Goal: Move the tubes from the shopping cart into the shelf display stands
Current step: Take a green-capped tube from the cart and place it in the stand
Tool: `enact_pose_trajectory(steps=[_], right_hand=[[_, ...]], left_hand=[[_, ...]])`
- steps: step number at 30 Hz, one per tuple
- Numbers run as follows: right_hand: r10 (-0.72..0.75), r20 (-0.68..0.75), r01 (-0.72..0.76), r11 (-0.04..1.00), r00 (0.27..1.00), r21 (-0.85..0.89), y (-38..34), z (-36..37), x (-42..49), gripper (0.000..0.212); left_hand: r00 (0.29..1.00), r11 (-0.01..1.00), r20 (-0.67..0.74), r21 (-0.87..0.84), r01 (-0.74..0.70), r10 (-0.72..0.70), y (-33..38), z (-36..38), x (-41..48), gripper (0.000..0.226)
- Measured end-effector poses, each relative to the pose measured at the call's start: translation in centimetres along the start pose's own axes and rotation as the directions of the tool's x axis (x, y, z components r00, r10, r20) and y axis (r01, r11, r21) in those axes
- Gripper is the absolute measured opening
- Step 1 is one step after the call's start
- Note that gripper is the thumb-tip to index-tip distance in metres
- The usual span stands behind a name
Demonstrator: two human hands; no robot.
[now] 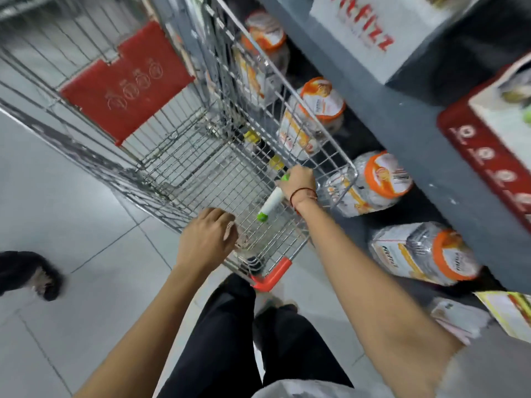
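Observation:
A wire shopping cart [178, 156] stands beside a grey shelf. Inside it, low on the right, my right hand [298, 183] is shut on a white tube with green caps [271, 203]. Two more tubes with yellow caps [275, 162] [252, 136] lie along the cart's right wall beyond it. My left hand [205, 238] rests on the cart's near rim, fingers curled over the wire. A white display stand with red lettering [370, 33] sits on the upper shelf at top right. A red and white display stand [488, 139] is at the right edge.
Clear jars with orange lids [373, 182] fill the lower shelf right of the cart. The cart's red child-seat flap [126, 84] is at its far end, a red corner bumper [273, 275] near me. Another person's foot [31, 274] is at left on the tiled floor.

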State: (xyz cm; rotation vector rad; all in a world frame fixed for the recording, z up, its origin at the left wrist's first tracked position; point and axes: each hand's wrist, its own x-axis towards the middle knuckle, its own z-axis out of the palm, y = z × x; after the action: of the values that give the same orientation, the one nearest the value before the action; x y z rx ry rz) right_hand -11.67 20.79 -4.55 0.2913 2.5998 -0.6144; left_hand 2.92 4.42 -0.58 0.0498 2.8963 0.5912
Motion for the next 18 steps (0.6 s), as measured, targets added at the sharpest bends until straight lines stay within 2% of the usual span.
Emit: enact_pose_trajectory(steps=[4,11,14,18], right_hand=[[-0.097,-0.118,0.102,0.994,0.988,0.033,-0.2,-6.7,-3.4,0.032],[-0.168,-0.428,0.218,0.973,0.888,0.070,2.4,-18.5,-11.8,0.032],[-0.142,-0.535,0.223,0.971,0.833,0.089,4.3,-22.9,-15.6,0.033],[-0.083,-0.652,0.207,0.972,0.754,0.116,7.6,-27.5,-20.3,0.034]], left_hand=[[0.999,0.998,-0.024,-0.054,-0.039,0.038,1.6,-0.9,0.4,0.017],[0.954,0.955,-0.093,-0.051,-0.292,0.287,8.9,-3.2,4.1,0.036],[0.897,0.900,-0.126,-0.056,-0.432,0.423,13.8,-3.9,5.5,0.048],[0.777,0.780,-0.161,-0.058,-0.623,0.609,20.4,-4.1,6.4,0.053]])
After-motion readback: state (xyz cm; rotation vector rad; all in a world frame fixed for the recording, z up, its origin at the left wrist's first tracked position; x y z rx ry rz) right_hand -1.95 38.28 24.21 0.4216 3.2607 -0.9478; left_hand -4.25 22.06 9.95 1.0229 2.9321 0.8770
